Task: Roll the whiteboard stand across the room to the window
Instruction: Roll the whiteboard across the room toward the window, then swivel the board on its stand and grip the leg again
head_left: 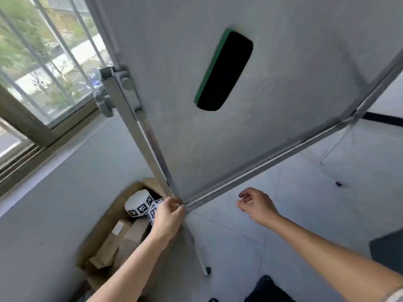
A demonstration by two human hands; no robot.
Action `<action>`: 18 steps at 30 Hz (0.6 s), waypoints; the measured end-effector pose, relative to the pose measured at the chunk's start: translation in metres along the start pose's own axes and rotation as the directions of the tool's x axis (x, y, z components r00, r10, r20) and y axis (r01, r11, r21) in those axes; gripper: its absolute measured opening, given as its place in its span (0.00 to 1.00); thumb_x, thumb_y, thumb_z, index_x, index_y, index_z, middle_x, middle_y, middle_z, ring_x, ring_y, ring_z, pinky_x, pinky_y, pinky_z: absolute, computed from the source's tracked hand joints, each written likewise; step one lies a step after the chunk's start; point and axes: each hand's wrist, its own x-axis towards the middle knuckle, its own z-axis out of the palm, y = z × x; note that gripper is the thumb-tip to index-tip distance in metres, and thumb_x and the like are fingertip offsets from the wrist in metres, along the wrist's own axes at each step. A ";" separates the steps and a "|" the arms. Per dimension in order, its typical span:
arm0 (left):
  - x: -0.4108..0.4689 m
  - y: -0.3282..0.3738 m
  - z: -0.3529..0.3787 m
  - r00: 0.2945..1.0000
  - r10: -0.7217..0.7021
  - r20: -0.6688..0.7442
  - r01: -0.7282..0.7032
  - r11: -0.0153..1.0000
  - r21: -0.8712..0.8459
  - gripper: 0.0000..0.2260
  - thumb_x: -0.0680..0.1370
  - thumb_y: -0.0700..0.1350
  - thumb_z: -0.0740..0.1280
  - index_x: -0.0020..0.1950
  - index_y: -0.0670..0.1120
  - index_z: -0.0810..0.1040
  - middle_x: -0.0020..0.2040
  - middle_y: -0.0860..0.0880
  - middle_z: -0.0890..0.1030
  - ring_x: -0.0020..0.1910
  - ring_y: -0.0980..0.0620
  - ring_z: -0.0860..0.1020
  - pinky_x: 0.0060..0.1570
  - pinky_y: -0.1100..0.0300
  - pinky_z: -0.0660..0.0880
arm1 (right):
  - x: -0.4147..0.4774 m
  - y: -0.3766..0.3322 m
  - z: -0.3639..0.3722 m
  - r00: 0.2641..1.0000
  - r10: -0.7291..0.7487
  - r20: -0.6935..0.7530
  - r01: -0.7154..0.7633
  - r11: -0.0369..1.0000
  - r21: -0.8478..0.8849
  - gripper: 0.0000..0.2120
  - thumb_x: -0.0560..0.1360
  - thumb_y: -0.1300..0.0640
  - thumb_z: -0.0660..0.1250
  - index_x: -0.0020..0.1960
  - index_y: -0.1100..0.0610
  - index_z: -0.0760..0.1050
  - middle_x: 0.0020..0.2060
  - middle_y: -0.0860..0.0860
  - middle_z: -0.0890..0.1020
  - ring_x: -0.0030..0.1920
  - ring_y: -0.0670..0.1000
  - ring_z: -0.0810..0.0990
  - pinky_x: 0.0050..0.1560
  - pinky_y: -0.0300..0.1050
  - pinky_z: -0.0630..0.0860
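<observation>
The whiteboard stand [272, 110] fills the upper middle of the head view, its grey board tilted, with a metal frame and side post [130, 127]. A black and green eraser [224, 70] sticks to the board. My left hand [169, 216] grips the board's lower left corner where the frame meets the tray rail [261, 166]. My right hand [256, 205] hovers just below the rail, fingers loosely curled, touching nothing. The window [43, 62] is at the upper left, close behind the stand. A caster [208, 270] of the stand's foot rests on the floor.
An open cardboard box [104, 236] with marker-printed white objects [139, 203] and packages sits on the floor by the wall under the window, left of the stand's foot. Grey tiled floor [305, 214] stretches to the right. A dark object [388, 251] lies at the right edge.
</observation>
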 end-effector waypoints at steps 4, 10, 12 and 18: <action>-0.008 -0.002 0.048 0.969 -0.038 0.243 0.033 0.999 0.027 0.04 0.77 0.38 0.66 0.49 0.44 0.79 0.42 0.43 0.82 0.34 0.50 0.79 0.40 0.53 0.77 | -0.018 0.072 -0.056 0.991 0.122 -0.047 -0.115 0.985 0.131 0.08 0.71 0.53 0.71 0.50 0.53 0.77 0.41 0.50 0.84 0.43 0.52 0.84 0.44 0.49 0.78; 0.004 0.036 0.125 0.924 -0.043 0.379 0.001 0.994 0.110 0.03 0.77 0.38 0.68 0.47 0.46 0.77 0.39 0.45 0.81 0.34 0.50 0.79 0.36 0.58 0.72 | -0.043 0.160 -0.122 0.945 0.288 -0.156 -0.216 0.907 0.361 0.08 0.73 0.58 0.71 0.52 0.55 0.78 0.39 0.52 0.84 0.43 0.56 0.84 0.35 0.47 0.76; 0.006 0.055 0.152 0.910 -0.037 0.413 -0.025 0.990 0.142 0.04 0.77 0.37 0.66 0.48 0.46 0.77 0.38 0.46 0.82 0.34 0.51 0.79 0.35 0.59 0.72 | -0.049 0.182 -0.143 0.920 0.336 -0.201 -0.232 0.881 0.412 0.07 0.73 0.60 0.70 0.51 0.54 0.78 0.39 0.53 0.84 0.43 0.61 0.83 0.35 0.49 0.75; 0.020 0.126 0.224 0.856 -0.013 0.516 -0.078 0.985 0.155 0.04 0.76 0.42 0.69 0.50 0.47 0.79 0.42 0.42 0.84 0.40 0.48 0.82 0.39 0.59 0.76 | -0.049 0.218 -0.213 0.850 0.443 -0.285 -0.251 0.816 0.521 0.08 0.74 0.59 0.70 0.52 0.53 0.78 0.40 0.53 0.85 0.43 0.58 0.84 0.38 0.52 0.77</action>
